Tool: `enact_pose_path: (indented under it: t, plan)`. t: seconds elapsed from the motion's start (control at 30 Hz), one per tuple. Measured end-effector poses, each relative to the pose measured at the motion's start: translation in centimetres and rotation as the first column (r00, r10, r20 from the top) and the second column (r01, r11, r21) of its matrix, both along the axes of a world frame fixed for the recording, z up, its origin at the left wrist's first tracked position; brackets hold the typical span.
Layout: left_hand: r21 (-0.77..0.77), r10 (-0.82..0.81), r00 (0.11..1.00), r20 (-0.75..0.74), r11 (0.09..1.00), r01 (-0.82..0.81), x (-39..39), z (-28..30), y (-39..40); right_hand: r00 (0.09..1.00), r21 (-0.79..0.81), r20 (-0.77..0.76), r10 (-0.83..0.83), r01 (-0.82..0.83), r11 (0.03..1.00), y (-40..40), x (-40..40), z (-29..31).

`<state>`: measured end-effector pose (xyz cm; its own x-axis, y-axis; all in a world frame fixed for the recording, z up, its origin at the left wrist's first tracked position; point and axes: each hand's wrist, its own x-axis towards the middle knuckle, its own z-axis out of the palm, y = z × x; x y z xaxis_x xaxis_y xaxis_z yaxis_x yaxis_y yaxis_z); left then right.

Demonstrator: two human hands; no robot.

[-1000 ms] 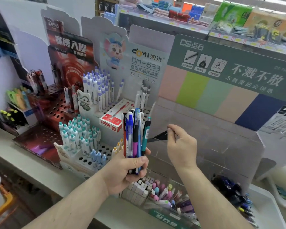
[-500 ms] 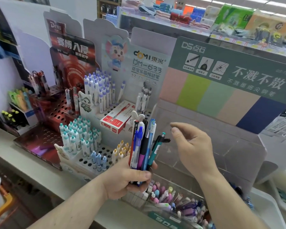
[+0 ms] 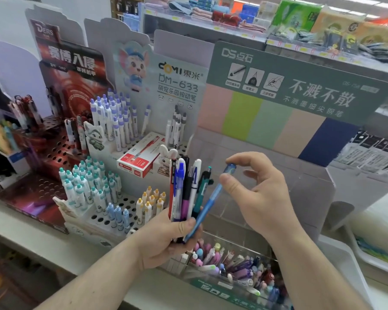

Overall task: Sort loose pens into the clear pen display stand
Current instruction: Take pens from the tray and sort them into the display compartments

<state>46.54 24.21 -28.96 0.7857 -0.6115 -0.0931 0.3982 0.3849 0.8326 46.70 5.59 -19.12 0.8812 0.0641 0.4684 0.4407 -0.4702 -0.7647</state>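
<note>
Nearest me, my left hand (image 3: 166, 238) is clenched round a mixed bundle of loose pens (image 3: 184, 193), tips down and caps fanned upward so I can read each colour and pick one. My right hand (image 3: 258, 193) pinches the top of a translucent blue pen (image 3: 207, 204) between thumb and forefinger, its lower end still tucked in the bundle — I judge I'm drawing it out. Just beyond and below sits the clear plastic pen display stand (image 3: 311, 198), front bins part-filled with pastel pens (image 3: 229, 262); my forearms cover some compartments and the right edge is cut off. Farther back, a white perforated rack of capped pens (image 3: 112, 211) — its labels too blurred to read
</note>
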Motion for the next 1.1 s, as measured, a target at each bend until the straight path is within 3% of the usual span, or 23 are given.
enact_pose_path:
  t: [0.2,0.37,0.5,0.63,0.7,0.77,0.83,0.93,1.03,1.1]
  plan:
    - [0.005,0.020,1.000,-0.012,1.000,-0.020,-0.4,0.3,-0.7,0.998,0.242,-0.012,-0.056,0.058,0.969,-2.1,-2.0,-0.3]
    - [-0.009,0.113,0.986,-0.120,0.993,-0.115,-1.0,0.4,-1.9,0.985,0.571,-0.111,-0.130,0.170,0.803,-4.0,-2.5,-0.5]
    - [-0.057,0.113,0.990,-0.089,0.991,-0.118,-1.2,0.3,-2.7,0.936,0.633,-0.302,-0.181,0.339,0.696,-4.5,-3.0,-2.3]
    - [-0.139,0.079,0.994,-0.071,0.986,-0.089,-1.7,-0.2,-3.5,0.884,0.702,-0.452,-0.118,0.434,0.565,-5.6,-3.9,-4.0]
    - [-0.155,0.090,0.993,-0.075,0.983,-0.101,-1.9,-0.2,-4.0,0.866,0.730,-0.490,-0.094,0.467,0.499,-6.3,-4.0,-4.6]
    - [-0.153,0.101,0.992,-0.080,0.982,-0.113,-2.1,-0.4,-4.4,0.863,0.727,-0.471,-0.181,0.496,0.476,-6.9,-4.1,-4.9]
    - [-0.134,0.109,0.989,-0.096,0.984,-0.122,-2.4,-0.5,-4.6,0.867,0.687,-0.363,-0.342,0.497,0.531,-7.6,-4.4,-5.1]
    - [-0.118,0.108,0.988,-0.114,0.986,-0.122,-2.9,-0.9,-4.8,0.877,0.538,-0.127,-0.463,0.453,0.711,-8.4,-4.7,-6.3]
    - [-0.095,0.114,0.984,-0.136,0.987,-0.127,-3.7,-1.2,-5.3,0.908,0.278,0.082,-0.410,0.374,0.885,-8.1,-4.1,-8.6]
    - [-0.071,0.134,0.979,-0.155,0.987,-0.147,-4.2,-1.2,-5.8,0.920,0.109,0.200,-0.337,0.321,0.941,-7.8,-3.5,-10.3]
